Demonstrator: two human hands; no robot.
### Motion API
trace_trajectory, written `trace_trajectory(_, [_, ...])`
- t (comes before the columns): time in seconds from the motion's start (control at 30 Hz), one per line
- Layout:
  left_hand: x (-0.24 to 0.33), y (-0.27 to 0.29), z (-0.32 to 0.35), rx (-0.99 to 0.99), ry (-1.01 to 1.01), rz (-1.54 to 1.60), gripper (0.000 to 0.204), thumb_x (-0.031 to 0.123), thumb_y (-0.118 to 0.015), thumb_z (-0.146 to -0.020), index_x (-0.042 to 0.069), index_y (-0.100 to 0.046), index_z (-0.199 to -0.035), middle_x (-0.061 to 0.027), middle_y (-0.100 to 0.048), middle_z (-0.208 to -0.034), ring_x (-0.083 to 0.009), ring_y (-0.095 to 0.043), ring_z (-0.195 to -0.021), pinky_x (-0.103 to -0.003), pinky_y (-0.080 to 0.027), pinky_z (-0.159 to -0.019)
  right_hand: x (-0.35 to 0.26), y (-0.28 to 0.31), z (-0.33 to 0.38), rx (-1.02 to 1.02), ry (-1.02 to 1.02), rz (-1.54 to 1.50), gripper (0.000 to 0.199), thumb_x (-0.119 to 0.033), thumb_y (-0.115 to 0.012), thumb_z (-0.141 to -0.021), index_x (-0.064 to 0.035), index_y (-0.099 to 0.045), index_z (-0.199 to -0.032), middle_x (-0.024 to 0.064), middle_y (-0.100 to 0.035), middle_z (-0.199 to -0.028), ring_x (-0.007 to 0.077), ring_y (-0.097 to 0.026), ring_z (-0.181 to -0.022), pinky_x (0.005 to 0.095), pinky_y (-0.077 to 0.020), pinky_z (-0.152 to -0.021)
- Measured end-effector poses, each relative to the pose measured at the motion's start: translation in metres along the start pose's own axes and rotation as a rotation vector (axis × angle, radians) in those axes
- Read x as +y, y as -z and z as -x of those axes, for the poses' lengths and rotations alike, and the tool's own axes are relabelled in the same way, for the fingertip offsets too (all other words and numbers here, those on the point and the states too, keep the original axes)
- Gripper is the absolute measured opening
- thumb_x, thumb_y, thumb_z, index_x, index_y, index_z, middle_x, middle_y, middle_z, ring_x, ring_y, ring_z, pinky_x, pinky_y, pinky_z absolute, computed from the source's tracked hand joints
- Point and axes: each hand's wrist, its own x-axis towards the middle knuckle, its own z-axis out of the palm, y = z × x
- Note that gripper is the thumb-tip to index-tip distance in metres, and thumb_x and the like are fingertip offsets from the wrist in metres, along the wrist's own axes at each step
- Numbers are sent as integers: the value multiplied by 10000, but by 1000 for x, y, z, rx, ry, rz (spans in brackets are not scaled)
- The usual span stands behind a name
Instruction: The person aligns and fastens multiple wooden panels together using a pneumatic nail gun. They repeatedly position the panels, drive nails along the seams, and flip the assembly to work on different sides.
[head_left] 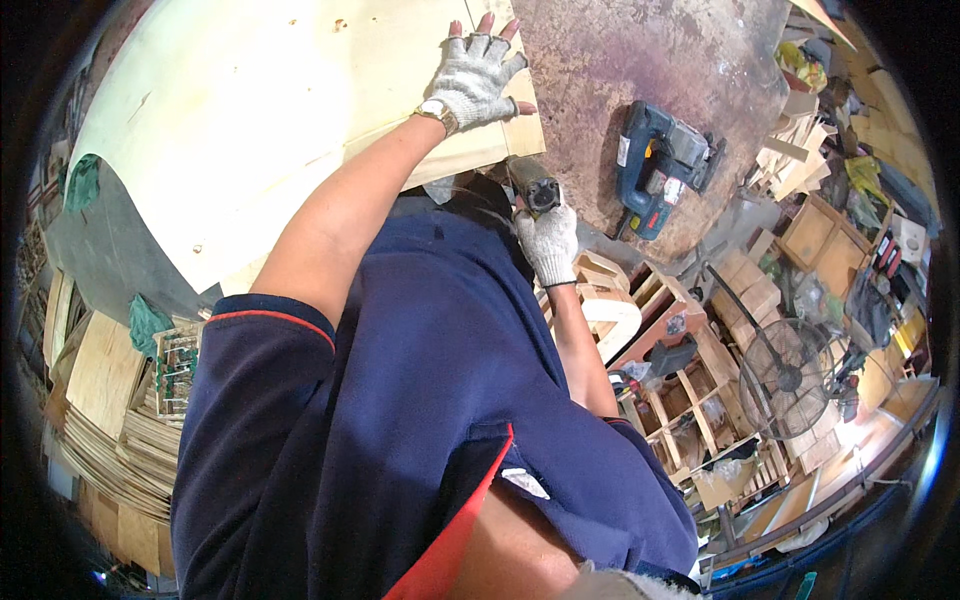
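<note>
My left hand (478, 82), in a grey-white knit glove with bare fingertips, lies flat with fingers spread on a large pale plywood sheet (270, 90). It presses near the sheet's right end, where a strip of wood runs along the near edge. My right hand (549, 240), gloved alike, is closed around a dark grey tool with a round capped end (540, 192), which looks like a nail gun. That tool is at the sheet's near right corner, close to my body; its lower part and nose are hidden.
A blue jigsaw (655, 170) lies on the worn brown tabletop (570, 60) right of the sheet. Wood offcuts (795, 150) are piled beyond it. Wooden frames (690, 410) and a black fan (790, 378) stand at the right. Stacked thin boards (110, 440) are at the left.
</note>
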Motion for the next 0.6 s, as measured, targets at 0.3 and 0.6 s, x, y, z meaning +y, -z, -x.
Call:
trace_trajectory(0.3, [-2, 1, -2, -10, -6, -20, 890, 868, -427, -828, 291, -483, -1505, -105, -148, -1701, -372, -74, -1567, -675, -57, -1202, -8, 4, -3, -48, 3, 41, 514, -180, -723, -798, -26, -580, -1267, 247, -724, -929, 431, -709, -864, 492, -567, -746])
trace_trajectory(0.6, [-1, 2, 0, 4, -11, 20, 879, 861, -439, -828, 284, -505, -1488, -109, -166, -1696, -374, -96, -1563, -679, -59, -1200, -3, 0, -3, -36, 8, 63, 454, -222, -731, -810, -24, -612, -1201, 241, -727, -896, 415, -718, -854, 487, -570, -724])
